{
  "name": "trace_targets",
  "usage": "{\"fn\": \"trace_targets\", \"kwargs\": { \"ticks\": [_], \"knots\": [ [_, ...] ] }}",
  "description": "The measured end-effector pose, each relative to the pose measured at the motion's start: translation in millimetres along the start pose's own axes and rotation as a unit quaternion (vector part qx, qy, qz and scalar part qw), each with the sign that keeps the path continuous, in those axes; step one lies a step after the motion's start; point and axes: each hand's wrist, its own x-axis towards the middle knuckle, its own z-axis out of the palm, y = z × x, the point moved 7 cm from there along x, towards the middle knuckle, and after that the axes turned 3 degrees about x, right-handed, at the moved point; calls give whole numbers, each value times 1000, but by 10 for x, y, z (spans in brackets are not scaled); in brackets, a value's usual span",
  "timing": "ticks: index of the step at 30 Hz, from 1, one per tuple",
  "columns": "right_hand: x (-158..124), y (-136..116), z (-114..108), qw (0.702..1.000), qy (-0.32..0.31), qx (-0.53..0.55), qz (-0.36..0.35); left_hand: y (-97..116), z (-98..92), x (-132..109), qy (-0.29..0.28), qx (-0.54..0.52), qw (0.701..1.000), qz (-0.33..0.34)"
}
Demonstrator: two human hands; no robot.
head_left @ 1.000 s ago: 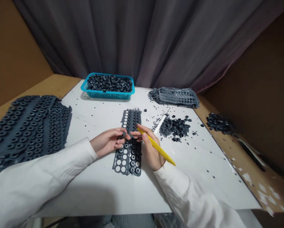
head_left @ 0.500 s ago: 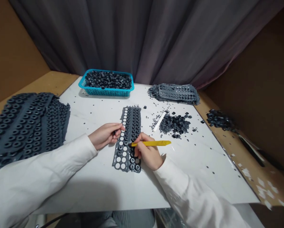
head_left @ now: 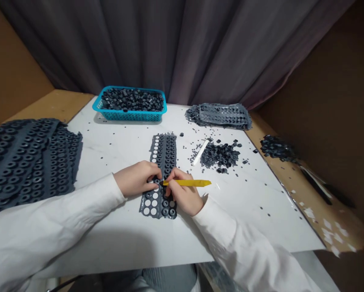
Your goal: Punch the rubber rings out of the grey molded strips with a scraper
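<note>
I see room to pass between the blue basket (head_left: 130,116) and studded strip (head_left: 166,156); a dark heap (head_left: 222,155) obstructs the strip's right.

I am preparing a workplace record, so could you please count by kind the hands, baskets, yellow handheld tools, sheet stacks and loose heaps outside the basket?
Hands (left hand, right hand): 2
Teal basket: 1
Yellow handheld tool: 1
Sheet stacks (left stack, rear-right stack): 2
Loose heaps (table heap, edge heap): 2
Total: 8

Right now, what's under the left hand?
The left hand is over the white tabletop and the left edge of the dark strip; dark rings and white circles show nearby. Whatever it directly covers can't be seen.
</note>
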Motion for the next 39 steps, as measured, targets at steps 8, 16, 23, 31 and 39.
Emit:
{"fn": "trace_targets", "kwargs": {
  "ticks": [8,16,23,31,39],
  "knots": [
    [35,-117,2,998,-14,-44,-35,104,41,54,-62,73,995,20],
    [22,-98,5,998,-8,-41,-51,159,130,29,-45,147,988,20],
    [41,-122,-9,999,2,-32,-36,-124,-283,-8,86,-94,992,-11],
    [83,19,-50,997,11,76,8,-483,-208,-158,63,-313,930,-184],
    [110,-22,-64,999,21,27,-6,-115,-29,-31,17,-52,998,11]
  ]
}}
